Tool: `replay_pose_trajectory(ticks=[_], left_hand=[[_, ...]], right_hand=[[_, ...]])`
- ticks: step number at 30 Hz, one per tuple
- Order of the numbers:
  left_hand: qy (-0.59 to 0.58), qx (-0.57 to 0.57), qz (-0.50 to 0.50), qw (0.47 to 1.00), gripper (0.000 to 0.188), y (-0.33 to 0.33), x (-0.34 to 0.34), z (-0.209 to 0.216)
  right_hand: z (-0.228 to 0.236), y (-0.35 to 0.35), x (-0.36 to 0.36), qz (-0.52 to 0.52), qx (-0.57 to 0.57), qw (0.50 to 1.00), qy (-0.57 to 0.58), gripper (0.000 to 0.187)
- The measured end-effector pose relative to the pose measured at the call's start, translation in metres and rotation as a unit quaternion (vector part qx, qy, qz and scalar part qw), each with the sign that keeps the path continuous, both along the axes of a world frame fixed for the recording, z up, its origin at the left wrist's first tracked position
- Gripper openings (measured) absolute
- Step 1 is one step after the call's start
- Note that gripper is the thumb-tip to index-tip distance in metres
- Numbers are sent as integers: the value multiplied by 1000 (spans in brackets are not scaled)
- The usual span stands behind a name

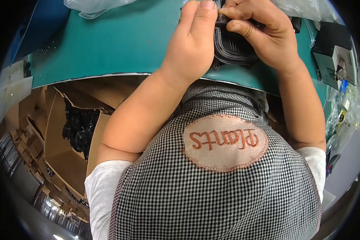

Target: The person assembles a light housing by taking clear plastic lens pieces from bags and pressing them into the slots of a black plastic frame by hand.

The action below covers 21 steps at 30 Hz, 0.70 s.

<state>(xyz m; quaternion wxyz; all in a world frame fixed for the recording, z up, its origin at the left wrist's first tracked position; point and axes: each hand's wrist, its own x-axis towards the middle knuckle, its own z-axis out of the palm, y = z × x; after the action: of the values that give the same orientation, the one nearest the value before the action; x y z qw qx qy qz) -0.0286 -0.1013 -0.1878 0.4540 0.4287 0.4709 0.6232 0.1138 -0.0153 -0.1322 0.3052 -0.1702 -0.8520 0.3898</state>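
Note:
At the top edge, both hands work close together over a black plastic part (pixel 237 45) lying on the green table. A clear, curved rim runs along this part, and its near side shows thin ribs. My left hand (pixel 194 46) is closed at its left side, thumb and fingers pressed together; the frame cuts off the fingertips, so what they grip is hidden. My right hand (pixel 268 34) curls over from the right, thumb and forefinger pinched at the dark upper piece of the part. The far end of the part lies out of view.
The green table (pixel 108 44) ends in a curved near edge. Clear plastic bags (pixel 98 7) lie at its back left. A black and grey device (pixel 335 56) stands at the right. Below left, an open cardboard box (pixel 64 140) holds black parts (pixel 81 128). A blue bin (pixel 42 26) is at far left.

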Motion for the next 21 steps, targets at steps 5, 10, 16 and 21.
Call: replay_pose_trajectory(ticks=[5, 10, 16, 21], left_hand=[[28, 190, 31, 981, 28, 19, 0, -39], [4, -40, 8, 999, 33, 4, 3, -13], [-105, -79, -21, 991, 27, 2, -1, -5], [-62, -64, -35, 995, 44, -2, 2, 1]], right_hand=[[-4, -27, -8, -123, 37, 992, -1, 15], [-14, -15, 5, -73, 15, 997, -15, 24], [-23, -16, 4, -96, 7, 995, -19, 16], [-27, -18, 8, -117, 116, 986, 0, 20]])
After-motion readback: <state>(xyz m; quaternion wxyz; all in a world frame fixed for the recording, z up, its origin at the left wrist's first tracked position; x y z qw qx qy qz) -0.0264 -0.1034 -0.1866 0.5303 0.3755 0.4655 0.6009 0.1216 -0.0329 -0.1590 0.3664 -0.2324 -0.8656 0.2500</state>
